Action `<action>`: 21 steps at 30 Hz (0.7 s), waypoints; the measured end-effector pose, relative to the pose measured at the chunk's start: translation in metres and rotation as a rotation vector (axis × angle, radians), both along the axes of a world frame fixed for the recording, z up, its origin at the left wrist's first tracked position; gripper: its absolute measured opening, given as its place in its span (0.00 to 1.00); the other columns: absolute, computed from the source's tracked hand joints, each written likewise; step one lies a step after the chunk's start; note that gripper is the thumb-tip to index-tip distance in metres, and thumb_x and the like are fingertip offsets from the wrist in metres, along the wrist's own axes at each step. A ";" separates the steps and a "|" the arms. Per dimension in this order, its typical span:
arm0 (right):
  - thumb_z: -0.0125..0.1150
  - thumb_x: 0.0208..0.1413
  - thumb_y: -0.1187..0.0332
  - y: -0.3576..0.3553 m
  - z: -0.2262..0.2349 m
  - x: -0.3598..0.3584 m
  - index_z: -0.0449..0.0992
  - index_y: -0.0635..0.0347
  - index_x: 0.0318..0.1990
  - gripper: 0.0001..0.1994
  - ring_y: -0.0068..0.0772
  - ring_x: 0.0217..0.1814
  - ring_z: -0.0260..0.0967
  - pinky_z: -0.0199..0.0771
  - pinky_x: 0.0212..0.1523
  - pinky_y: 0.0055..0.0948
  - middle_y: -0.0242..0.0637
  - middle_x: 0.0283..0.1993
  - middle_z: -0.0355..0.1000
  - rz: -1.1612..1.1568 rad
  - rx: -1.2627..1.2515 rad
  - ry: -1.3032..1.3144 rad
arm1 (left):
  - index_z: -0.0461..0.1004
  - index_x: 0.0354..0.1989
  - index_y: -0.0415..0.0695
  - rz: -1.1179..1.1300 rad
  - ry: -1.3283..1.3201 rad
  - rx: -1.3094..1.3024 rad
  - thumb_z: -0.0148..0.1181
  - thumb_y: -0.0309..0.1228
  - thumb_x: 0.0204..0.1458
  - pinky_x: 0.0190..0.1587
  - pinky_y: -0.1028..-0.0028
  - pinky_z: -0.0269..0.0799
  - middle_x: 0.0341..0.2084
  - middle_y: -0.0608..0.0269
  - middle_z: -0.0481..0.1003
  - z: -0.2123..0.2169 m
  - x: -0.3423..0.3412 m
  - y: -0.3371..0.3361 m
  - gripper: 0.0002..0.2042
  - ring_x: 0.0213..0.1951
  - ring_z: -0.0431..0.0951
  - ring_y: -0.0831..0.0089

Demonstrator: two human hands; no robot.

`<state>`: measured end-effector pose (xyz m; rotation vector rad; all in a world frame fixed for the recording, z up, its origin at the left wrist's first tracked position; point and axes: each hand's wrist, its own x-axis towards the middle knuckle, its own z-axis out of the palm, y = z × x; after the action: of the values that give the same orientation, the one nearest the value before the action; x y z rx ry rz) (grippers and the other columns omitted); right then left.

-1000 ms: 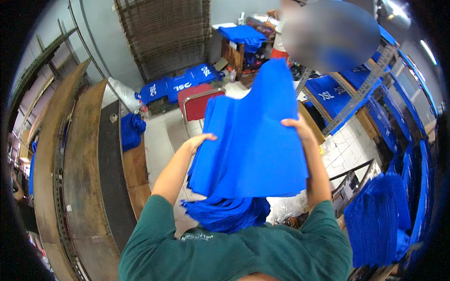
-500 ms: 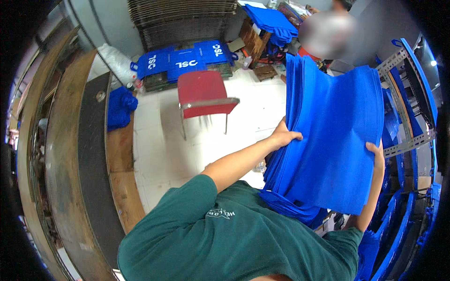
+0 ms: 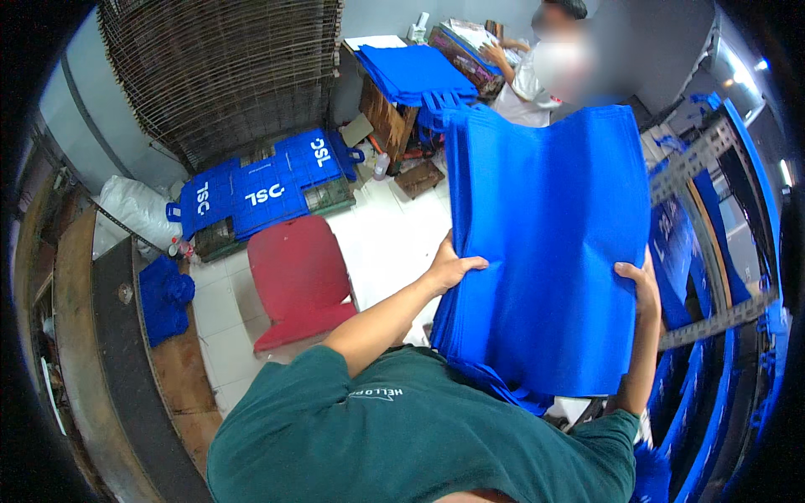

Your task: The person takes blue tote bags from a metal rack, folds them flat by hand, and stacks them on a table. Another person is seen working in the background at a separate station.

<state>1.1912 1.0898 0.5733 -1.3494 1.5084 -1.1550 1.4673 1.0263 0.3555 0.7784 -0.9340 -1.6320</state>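
In front of my chest I hold a thick stack of blue fabric sheets [image 3: 545, 243] upright, its broad face curved. My left hand [image 3: 453, 267] grips the stack's left side, thumb on the front face and fingers behind the layered edges. On the right side, my right hand [image 3: 641, 281] clasps the stack the same way, pressing a crease into it beside the thumb. The fingers of both hands are mostly hidden behind the fabric. Bunched blue fabric hangs at the stack's lower edge, close to my green shirt.
A red chair [image 3: 300, 272] stands to my left. Printed blue bags [image 3: 260, 189] lie on a low rack beyond it. Farther off, a person [image 3: 537, 80] works beside a table bearing a blue fabric pile [image 3: 415, 74]. A metal rack [image 3: 713, 314] with blue pieces is close on my right.
My view has turned to the right and closer to the far table; the chair and low rack now look nearer. Both hands keep their hold on the stack, and the co-worker's arms have come into view.
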 end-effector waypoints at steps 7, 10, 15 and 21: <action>0.66 0.24 0.74 -0.248 -0.013 0.008 0.53 0.62 0.62 0.48 0.41 0.56 0.60 0.59 0.57 0.35 0.44 0.55 0.62 0.278 -0.010 -0.051 | 0.58 0.55 0.38 0.298 0.006 -0.102 0.66 0.22 0.30 0.48 0.68 0.70 0.43 0.53 0.71 -0.004 0.028 -0.165 0.37 0.44 0.73 0.64; 0.66 0.23 0.74 -0.330 -0.014 0.035 0.52 0.61 0.63 0.49 0.40 0.56 0.60 0.58 0.58 0.35 0.43 0.56 0.62 0.349 0.046 -0.050 | 0.58 0.55 0.39 0.358 -0.013 -0.034 0.65 0.22 0.31 0.48 0.68 0.70 0.43 0.54 0.71 0.002 0.039 -0.213 0.36 0.43 0.73 0.65; 0.67 0.23 0.75 -0.462 -0.026 0.070 0.49 0.58 0.65 0.52 0.39 0.59 0.57 0.56 0.59 0.34 0.42 0.58 0.59 0.521 0.015 -0.078 | 0.59 0.54 0.39 0.462 0.019 -0.019 0.66 0.23 0.31 0.46 0.67 0.71 0.41 0.55 0.72 0.008 0.064 -0.306 0.36 0.41 0.74 0.65; 0.68 0.23 0.73 -0.661 -0.037 0.099 0.49 0.58 0.65 0.51 0.37 0.59 0.56 0.53 0.60 0.32 0.41 0.57 0.60 0.644 0.099 -0.133 | 0.62 0.52 0.39 0.573 0.009 -0.042 0.66 0.23 0.30 0.45 0.67 0.72 0.39 0.54 0.73 -0.003 0.122 -0.456 0.34 0.39 0.75 0.65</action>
<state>1.2903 0.4286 0.5367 -1.4997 0.9117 -0.7275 1.5898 0.5705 0.3527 0.9082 -0.6547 -1.1093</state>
